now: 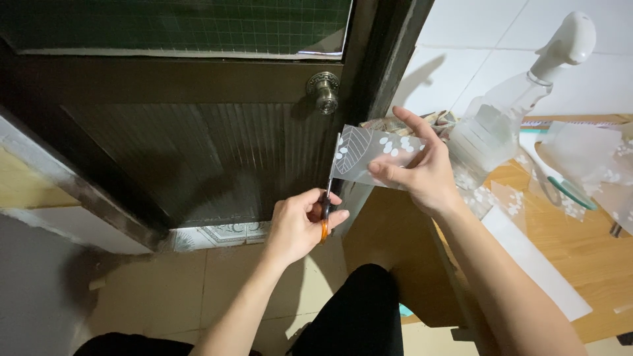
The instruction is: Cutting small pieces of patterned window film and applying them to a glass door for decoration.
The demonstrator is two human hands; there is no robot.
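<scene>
My left hand (300, 224) grips orange-handled scissors (328, 198), blades pointing up into the left edge of a translucent film piece (369, 155) printed with a white leaf and dots. My right hand (422, 168) pinches that film by its right side, index finger stretched over the top edge. Both hands are held in front of a dark wooden door (198, 145).
A brass door knob (324, 90) is just above the film. To the right, a wooden table (580, 250) carries a clear spray bottle (508, 112), more film scraps (583, 148), and a white strip (534, 260). My dark-clad knees (359, 310) are below, over a tiled floor.
</scene>
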